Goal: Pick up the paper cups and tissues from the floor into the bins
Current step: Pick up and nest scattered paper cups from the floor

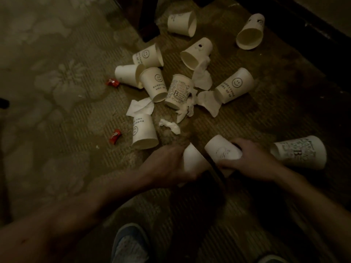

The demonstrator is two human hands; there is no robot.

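Half-hiding cups (pixel 192 159) (pixel 221 150): left hand (pixel 171 165), right hand (pixel 250 161).

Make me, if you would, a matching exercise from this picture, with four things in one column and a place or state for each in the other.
Things:
1. left hand
2. red wrapper
3. nearer ornate B cup
4. slipper

Places or states:
A. lies on its side, just right of the right hand gripping a smiley cup
B. at the bottom edge of the view
C. grips a plain white cup
D. on the carpet, left of the scattered cups

Pairs: 1-C, 2-D, 3-A, 4-B.
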